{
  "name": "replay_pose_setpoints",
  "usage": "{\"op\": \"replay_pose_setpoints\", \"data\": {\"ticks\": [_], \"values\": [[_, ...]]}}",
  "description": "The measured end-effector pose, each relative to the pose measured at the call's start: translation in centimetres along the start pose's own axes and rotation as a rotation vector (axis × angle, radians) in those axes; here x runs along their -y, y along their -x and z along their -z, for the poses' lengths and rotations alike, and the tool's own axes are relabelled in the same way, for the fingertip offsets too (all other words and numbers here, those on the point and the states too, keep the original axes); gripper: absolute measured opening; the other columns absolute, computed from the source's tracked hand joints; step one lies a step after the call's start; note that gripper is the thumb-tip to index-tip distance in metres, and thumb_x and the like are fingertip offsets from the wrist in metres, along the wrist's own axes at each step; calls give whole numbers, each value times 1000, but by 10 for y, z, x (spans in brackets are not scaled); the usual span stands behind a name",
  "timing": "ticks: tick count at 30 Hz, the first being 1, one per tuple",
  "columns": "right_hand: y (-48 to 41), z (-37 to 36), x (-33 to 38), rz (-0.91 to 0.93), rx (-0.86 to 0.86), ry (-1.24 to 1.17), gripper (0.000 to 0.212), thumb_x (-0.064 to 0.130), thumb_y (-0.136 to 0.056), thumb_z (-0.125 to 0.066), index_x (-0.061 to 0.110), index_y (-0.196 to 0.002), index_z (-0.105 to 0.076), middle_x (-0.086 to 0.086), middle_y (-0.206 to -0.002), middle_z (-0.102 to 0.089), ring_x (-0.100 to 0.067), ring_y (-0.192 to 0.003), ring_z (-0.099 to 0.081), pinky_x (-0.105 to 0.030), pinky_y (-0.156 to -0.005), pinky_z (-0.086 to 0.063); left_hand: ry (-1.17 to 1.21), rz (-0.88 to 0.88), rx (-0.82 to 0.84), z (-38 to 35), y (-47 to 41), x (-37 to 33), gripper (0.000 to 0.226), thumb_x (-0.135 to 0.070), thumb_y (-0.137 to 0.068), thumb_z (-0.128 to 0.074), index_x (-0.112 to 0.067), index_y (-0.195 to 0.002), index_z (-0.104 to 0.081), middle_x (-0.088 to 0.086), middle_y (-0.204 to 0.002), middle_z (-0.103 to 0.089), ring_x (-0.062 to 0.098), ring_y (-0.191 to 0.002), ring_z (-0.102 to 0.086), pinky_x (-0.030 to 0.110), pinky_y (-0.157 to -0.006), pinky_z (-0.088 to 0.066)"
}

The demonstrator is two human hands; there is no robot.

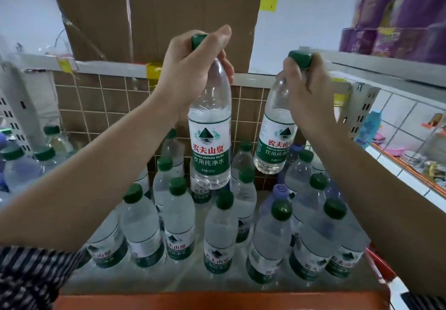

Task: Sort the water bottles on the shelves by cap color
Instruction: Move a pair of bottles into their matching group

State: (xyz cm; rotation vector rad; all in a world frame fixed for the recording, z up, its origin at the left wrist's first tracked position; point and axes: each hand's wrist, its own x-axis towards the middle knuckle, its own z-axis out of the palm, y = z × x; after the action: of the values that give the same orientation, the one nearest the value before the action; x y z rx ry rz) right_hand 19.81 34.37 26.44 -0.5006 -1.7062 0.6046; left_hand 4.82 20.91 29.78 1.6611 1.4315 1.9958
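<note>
Each hand, left (pixel 193 68) and right (pixel 311 92), grips a green-capped bottle by its neck, lifted clear of the shelf (pixel 217 283), probably for regrouping.

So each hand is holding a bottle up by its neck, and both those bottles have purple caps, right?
Not quite. In the head view the left hand grips the left bottle by its neck and the right hand grips the right bottle likewise, but both are green-capped, not purple-capped.
</note>
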Motion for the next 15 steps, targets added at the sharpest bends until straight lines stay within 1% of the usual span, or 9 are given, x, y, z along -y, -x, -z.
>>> {"op": "replay_pose_setpoints", "data": {"ticks": [1,3,4,6,8,9,11,13,15], "values": [[-3,-2,-8,-15,19,33,27,40,-96,-49,14,-103,-54,-7,-90,-69,-15,-82,-65,-23,-74,-50,1,4,6,1,-6,4,36,-31,-97,-55,-20,-63,-54,-8,-55,-61,13,-56,-61,33,-66,-53],[-6,-4,-23,-54,69,128,29,41,-98,-50,14,-106,-54,-4,-94,-66,-9,-80,-60,-10,-66,-43,-19,-5,27,1,-15,11,34,-33,-97,-55,-21,-65,-55,-6,-59,-62,16,-60,-63,37,-71,-54],[-6,-5,-31,-78,106,185,28,41,-99,-51,14,-107,-53,-1,-94,-64,-6,-79,-57,-9,-63,-40,-42,-13,36,0,-18,16,33,-34,-96,-55,-20,-66,-56,-4,-61,-63,16,-61,-63,36,-70,-54],[-5,-5,-48,-146,195,296,27,41,-99,-52,16,-107,-51,3,-91,-60,-4,-77,-54,-14,-60,-37,-101,-9,55,-2,-24,30,31,-38,-96,-54,-21,-70,-57,-3,-63,-65,10,-57,-62,27,-61,-51],[-4,-3,-64,-229,301,422,28,43,-97,-55,16,-105,-50,8,-85,-56,0,-73,-51,-17,-57,-35,-155,45,72,-3,-26,47,29,-41,-96,-54,-22,-75,-58,-5,-65,-67,6,-57,-61,21,-57,-50],[-3,-2,-71,-266,357,492,29,44,-96,-56,16,-103,-51,9,-83,-55,-1,-72,-51,-18,-56,-35,-169,81,89,-4,-26,56,29,-42,-97,-54,-21,-77,-59,-3,-68,-68,5,-58,-61,19,-58,-50],[-1,1,-83,-317,476,618,33,47,-94,-58,14,-97,-53,4,-80,-56,-7,-69,-53,-23,-54,-36,-177,139,143,-4,-24,75,33,-42,-97,-53,-15,-79,-62,3,-75,-70,4,-59,-59,17,-59,-48],[3,1,-93,-327,601,694,34,46,-92,-61,12,-90,-55,-1,-77,-57,-14,-66,-56,-28,-51,-36,-189,187,184,-5,-19,91,35,-42,-96,-53,-11,-85,-65,0,-77,-69,5,-65,-60,18,-65,-49],[6,0,-100,-317,737,749,35,41,-93,-62,8,-84,-58,-7,-77,-58,-24,-71,-59,-33,-53,-41,-203,257,223,-7,-13,106,34,-44,-94,-55,-12,-94,-64,-2,-83,-71,9,-73,-62,21,-72,-50]]}}
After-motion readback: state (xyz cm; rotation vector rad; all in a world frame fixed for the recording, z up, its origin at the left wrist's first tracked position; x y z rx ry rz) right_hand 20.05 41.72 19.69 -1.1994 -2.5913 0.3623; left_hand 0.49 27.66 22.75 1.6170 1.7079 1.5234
